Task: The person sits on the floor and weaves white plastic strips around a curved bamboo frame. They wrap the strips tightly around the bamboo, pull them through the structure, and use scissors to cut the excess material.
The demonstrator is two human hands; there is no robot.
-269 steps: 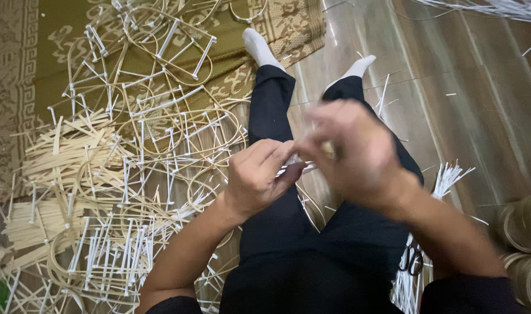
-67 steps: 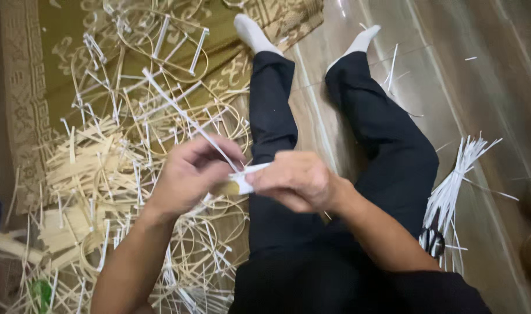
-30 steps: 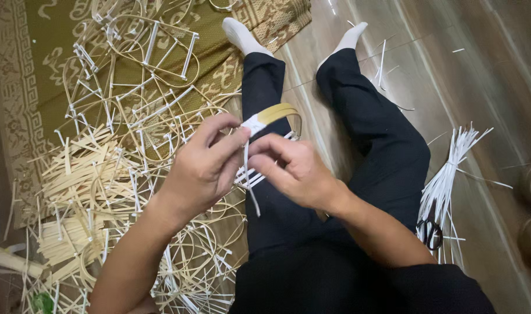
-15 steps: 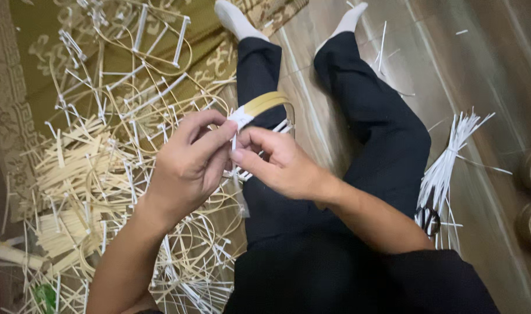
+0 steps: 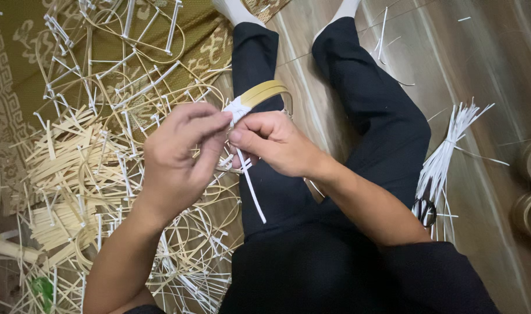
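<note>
I sit on the floor with my black-trousered legs stretched out. Both hands meet above my left thigh on a curved bamboo strip ring (image 5: 264, 92) whose joint carries a white plastic wrap. My left hand (image 5: 181, 154) pinches the wrapped joint from the left with thumb and forefinger. From the right, my right hand (image 5: 274, 142) grips the ring just below the wrap. A loose white strip (image 5: 251, 186) hangs down from the joint across my thigh.
A big heap of bamboo rings and white-tied frames (image 5: 102, 134) covers the patterned olive mat (image 5: 21, 52) on my left. A bundle of white strips (image 5: 446, 157) and black scissors (image 5: 425, 210) lie on the wooden floor at right, tape rolls (image 5: 530, 186) beyond.
Over the last seconds the ring came up into my hands and its joint got wrapped in white. Since half a second ago the hands sit closer together, with the tail hanging down.
</note>
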